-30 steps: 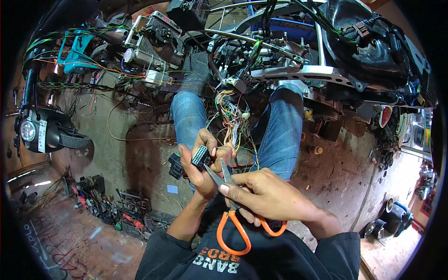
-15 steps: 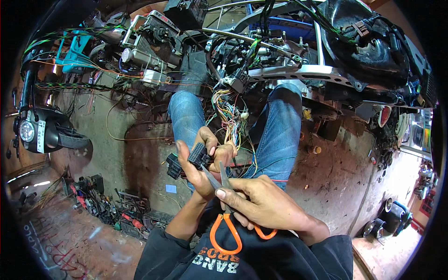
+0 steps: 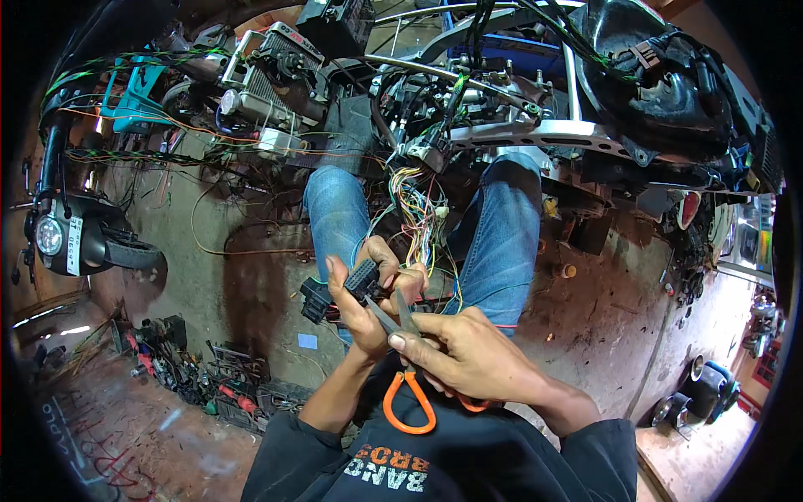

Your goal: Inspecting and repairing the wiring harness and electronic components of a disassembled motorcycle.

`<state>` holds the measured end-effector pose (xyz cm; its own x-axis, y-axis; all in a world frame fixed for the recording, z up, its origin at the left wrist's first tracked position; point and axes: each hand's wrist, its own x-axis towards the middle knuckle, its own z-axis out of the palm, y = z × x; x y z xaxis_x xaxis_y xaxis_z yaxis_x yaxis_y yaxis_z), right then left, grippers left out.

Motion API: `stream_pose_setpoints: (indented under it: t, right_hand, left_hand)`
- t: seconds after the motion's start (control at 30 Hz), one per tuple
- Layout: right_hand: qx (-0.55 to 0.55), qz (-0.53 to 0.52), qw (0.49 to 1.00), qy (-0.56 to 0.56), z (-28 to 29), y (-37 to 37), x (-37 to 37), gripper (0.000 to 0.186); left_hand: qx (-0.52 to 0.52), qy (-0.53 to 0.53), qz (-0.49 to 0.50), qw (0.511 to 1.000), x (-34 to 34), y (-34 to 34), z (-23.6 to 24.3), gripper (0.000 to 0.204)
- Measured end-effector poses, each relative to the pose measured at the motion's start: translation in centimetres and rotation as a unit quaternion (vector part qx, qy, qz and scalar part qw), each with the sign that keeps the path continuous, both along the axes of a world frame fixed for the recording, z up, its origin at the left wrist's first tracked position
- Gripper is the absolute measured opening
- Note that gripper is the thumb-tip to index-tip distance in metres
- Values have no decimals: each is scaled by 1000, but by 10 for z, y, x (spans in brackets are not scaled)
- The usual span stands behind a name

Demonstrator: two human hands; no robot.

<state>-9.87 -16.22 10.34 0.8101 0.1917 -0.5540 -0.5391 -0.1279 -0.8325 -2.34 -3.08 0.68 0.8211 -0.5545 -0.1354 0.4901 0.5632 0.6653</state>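
My left hand [image 3: 361,325] is closed around a black multi-pin connector [image 3: 361,278], its gridded face turned up. A second black connector block [image 3: 315,301] sits just left of it. My right hand [image 3: 478,353] grips scissors [image 3: 407,379] with orange handles. The blades are parted; one points at the lower edge of the connector and the other reaches close to my left fingers. Whether a blade touches anything I cannot tell. A loose bundle of colored wires [image 3: 416,219] runs between my knees down to my left fingers, which partly hide its lower end.
Ahead of my knees lies a stripped motorcycle with a silver frame [image 3: 544,132] and a radiator [image 3: 272,63]. More wires stretch left past a teal stool [image 3: 138,96]. Tools and parts [image 3: 238,393] lie on the floor at left. A blue paper slip [image 3: 307,341] lies nearby.
My right hand and the scissors have shifted slightly up, and the orange handles have swung upward. The left hand has tilted a little with the connector still in it.
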Motion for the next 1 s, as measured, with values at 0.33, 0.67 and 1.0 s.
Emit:
stream_pose_setpoints:
  t: [0.33,0.67,1.0]
  right_hand:
    - [12,-48,998,-27,-14,10,-13,32]
    - [67,-86,994,30,-1,21,-14,39]
    - [10,-118,993,20,0,19,-14,38]
  left_hand:
    - [79,58,38,994,-9,-9,12,69]
    - [-114,17,50,992,-8,-21,4,66]
    - [105,-143,25,984,-12,-2,8,73]
